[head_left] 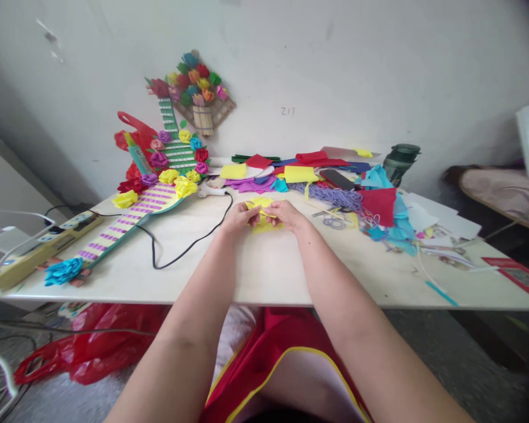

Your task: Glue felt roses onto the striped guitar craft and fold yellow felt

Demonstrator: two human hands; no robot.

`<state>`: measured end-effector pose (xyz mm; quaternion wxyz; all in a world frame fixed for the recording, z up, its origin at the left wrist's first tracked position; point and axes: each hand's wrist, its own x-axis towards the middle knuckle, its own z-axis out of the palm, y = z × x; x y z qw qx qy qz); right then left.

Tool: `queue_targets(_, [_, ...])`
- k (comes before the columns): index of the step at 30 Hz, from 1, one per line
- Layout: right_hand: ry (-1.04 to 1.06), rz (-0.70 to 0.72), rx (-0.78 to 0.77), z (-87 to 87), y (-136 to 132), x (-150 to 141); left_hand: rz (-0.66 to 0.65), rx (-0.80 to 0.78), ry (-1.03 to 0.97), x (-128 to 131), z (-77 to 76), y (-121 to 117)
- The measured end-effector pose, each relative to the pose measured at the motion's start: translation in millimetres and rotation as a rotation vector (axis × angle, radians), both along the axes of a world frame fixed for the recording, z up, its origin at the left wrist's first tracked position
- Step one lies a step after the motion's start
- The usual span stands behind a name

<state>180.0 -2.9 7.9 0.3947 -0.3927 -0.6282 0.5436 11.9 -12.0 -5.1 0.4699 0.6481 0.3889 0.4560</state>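
Observation:
Over the middle of the table, my left hand point(242, 216) and my right hand point(285, 214) are close together, each closed on a piece of yellow crepe paper point(261, 203). Thumbs and fingertips pinch it between them; part of the paper is hidden behind the fingers. Just below, more yellow paper point(264, 228) lies on the tabletop, or hangs from the held piece; I cannot tell which. A pair of scissors point(328, 212) and thin sticks point(320, 205) lie right of my right hand. A white glue gun point(211, 190) rests beyond my left hand.
Paper-flower decorations point(176, 153) stand and lie at the left, beside a power strip point(35, 247). The glue gun's black cord point(189, 247) loops across the table. Coloured paper sheets point(255, 176), purple yarn point(330, 197) and a dark bottle point(399, 164) are at the back and right.

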Motion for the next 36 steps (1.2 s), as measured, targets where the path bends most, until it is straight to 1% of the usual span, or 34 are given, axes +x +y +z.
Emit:
queue_targets(5, [-0.014,-0.049,0.070,2.7,-3.4,-5.1,0.040,-0.031,-0.018,1.9,1.2,-1.5])
queue_targets(13, [0.020,-0.077,0.085,0.9,-3.2,-8.4,0.099,-0.052,-0.048,3.7,2.5,-3.9])
queue_targets(15, [0.044,-0.071,0.068,0.7,-3.3,-8.2,0.112,-0.064,-0.053,3.8,3.2,-4.3])
queue_targets(20, [0.105,-0.017,-0.034,1.0,-3.9,-6.8,0.119,-0.076,-0.095,2.8,3.3,-3.4])
queue_targets(23, [0.119,0.021,-0.087,0.4,-2.7,-5.3,0.116,-0.040,-0.113,1.2,0.4,0.3])
queue_targets(26, [0.100,0.049,-0.134,-1.0,-0.8,-4.1,0.155,0.011,-0.162,0.1,-2.7,4.0])
queue_targets(30, [0.072,-0.006,-0.103,-2.4,0.5,-4.9,0.203,-0.006,-0.186,0.6,-3.0,4.4])
queue_targets(33, [0.051,-0.029,-0.083,-3.3,0.3,-6.8,0.198,-0.041,-0.141,1.3,-1.9,2.5])
queue_targets(36, [0.041,-0.036,-0.073,-4.6,-0.1,-9.1,0.182,-0.024,-0.093,1.4,-1.9,1.7])
